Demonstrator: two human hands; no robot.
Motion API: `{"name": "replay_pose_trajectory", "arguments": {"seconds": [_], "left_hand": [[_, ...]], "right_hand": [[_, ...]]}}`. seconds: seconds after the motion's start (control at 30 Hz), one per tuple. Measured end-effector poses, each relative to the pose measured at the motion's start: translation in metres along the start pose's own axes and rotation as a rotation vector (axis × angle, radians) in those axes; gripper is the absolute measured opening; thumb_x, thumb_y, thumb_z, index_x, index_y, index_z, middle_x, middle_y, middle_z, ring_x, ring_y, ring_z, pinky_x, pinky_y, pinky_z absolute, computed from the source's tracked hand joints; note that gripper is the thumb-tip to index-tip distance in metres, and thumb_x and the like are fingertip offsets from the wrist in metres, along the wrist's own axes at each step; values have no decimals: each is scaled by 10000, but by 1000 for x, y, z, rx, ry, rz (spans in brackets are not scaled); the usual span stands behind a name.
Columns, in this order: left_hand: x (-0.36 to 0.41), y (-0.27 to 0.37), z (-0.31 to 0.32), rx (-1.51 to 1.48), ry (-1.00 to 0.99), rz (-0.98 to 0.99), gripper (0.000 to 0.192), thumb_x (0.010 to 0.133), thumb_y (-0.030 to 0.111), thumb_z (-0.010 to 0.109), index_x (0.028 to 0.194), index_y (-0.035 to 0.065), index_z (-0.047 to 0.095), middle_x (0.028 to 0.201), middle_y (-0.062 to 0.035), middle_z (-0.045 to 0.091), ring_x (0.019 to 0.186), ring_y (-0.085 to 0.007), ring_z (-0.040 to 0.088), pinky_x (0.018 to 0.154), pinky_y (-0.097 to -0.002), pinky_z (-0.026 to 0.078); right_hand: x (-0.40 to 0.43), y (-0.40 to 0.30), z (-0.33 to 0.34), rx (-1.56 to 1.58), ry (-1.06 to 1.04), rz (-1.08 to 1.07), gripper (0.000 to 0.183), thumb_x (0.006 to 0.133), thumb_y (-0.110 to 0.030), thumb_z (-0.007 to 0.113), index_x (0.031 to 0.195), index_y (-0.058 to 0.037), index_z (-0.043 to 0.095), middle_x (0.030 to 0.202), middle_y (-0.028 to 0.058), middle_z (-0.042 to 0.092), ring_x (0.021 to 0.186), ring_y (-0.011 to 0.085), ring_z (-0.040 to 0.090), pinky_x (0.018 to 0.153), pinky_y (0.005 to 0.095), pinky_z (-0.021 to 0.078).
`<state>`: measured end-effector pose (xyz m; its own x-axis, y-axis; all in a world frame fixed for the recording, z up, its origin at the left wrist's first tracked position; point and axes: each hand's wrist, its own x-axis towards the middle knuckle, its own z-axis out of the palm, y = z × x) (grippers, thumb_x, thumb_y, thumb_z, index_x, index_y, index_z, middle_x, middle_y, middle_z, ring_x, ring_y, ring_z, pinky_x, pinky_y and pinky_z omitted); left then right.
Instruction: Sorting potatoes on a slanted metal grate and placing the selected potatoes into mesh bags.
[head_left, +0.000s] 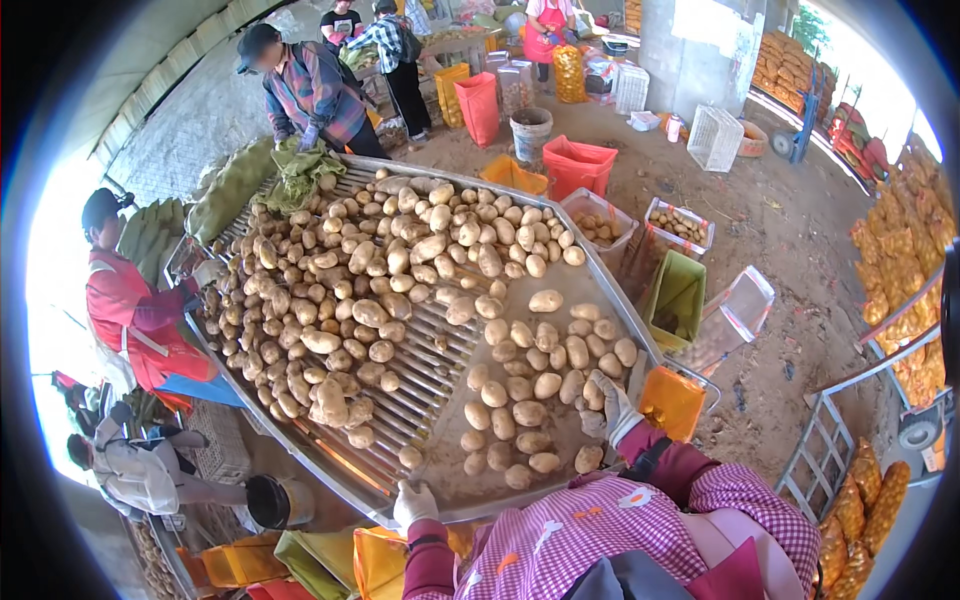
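Wearing a pale glove, my left hand (415, 505) grips the near metal rim (480, 512) of a sorting table. My right hand (616, 411), in a dirt-stained glove, is at the table's right side with its fingers around a potato (593, 394). Loose potatoes (529, 413) lie spread on the smooth metal plate (442, 480) in front of me. Beyond them a large heap of potatoes (322, 343) covers much of the slatted rack (420, 375). At its far end a green mesh sack (296, 176) lies partly over the heap.
A person in red (142, 322) stands at the left edge; another in plaid (319, 97) handles the sack. Right of the table are a green bin (675, 300), potato-filled containers (679, 227) and a red bag (577, 165). An orange bag (671, 403) hangs beside my right hand. A metal hand truck (821, 442) stands farther right.
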<state>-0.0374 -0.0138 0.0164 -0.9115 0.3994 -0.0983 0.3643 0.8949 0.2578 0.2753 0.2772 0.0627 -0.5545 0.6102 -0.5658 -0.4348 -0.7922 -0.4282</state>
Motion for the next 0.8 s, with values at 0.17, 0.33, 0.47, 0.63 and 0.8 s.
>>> {"name": "replay_pose_trajectory", "arguments": {"seconds": [0.17,0.33,0.47,0.63,0.8], "left_hand": [[-1,0,-2,11,1,-9,297,853,347,640,988,89,583,859,-188,703,816,-393,681,738,-491,522],[-1,3,0,-4,9,4,300,846,340,644,984,81,581,864,-191,704,818,-399,679,739,-491,521],[1,-3,4,-20,11,8,304,847,341,643,986,78,580,873,-193,703,825,-401,678,743,-490,520],[2,0,3,6,6,-12,312,850,342,640,988,70,576,879,-193,702,828,-398,677,747,-489,516],[-1,7,-6,7,-8,-29,329,849,354,635,997,67,573,876,-195,702,825,-400,677,746,-491,517]], "right_hand": [[2,8,22,-198,119,-196,278,956,-415,599,932,-138,586,743,82,610,547,198,565,444,285,448],[7,1,10,-96,63,-65,348,927,-470,619,959,-126,576,863,73,647,681,182,625,506,260,504],[-2,-6,48,65,-367,162,545,908,-613,557,1049,-91,623,917,67,648,761,191,638,607,271,533],[21,8,22,-111,-106,143,437,929,-463,630,1139,-80,625,932,28,643,777,183,621,626,262,512],[36,32,-9,-54,-91,310,282,958,-381,616,938,-100,599,762,12,553,578,130,509,490,222,376]]}}
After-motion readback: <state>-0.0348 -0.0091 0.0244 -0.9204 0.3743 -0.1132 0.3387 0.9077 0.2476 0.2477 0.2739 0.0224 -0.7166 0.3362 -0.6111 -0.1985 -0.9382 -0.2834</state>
